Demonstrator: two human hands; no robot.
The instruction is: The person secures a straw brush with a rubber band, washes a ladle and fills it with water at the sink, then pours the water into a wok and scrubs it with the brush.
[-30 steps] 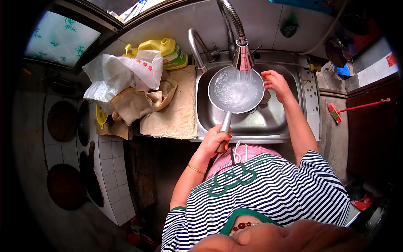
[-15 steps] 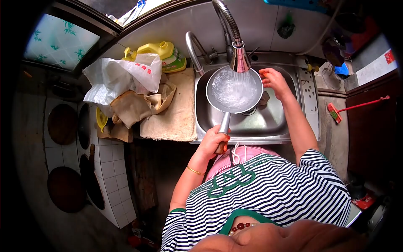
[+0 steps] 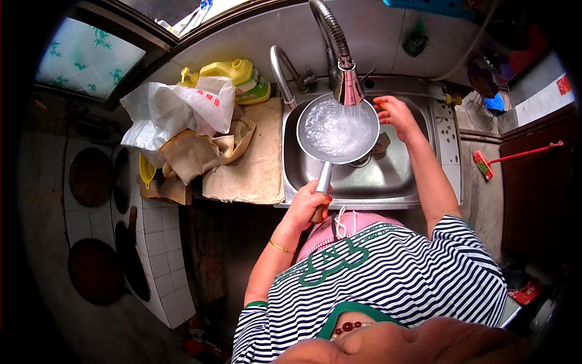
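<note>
My left hand (image 3: 308, 205) is closed round the handle of a pan (image 3: 338, 130), which is held level over the left part of a steel sink (image 3: 388, 176). Water runs from the faucet's spray head (image 3: 348, 85) into the pan, and the pan holds rippling water. My right hand (image 3: 395, 116) is just right of the pan's rim, with its fingers apart and holding nothing. Below the pan, something brown lies partly hidden in the sink.
Left of the sink, a beige cloth (image 3: 245, 164) lies under a crumpled plastic bag (image 3: 176, 115) and a yellow jug (image 3: 239, 79). A second curved tap (image 3: 282, 70) stands at the sink's back left. A red-handled brush (image 3: 485, 164) is at the right.
The pan has shifted slightly left, away from my right hand, and the water in it ripples differently. My left hand keeps its hold on the handle.
</note>
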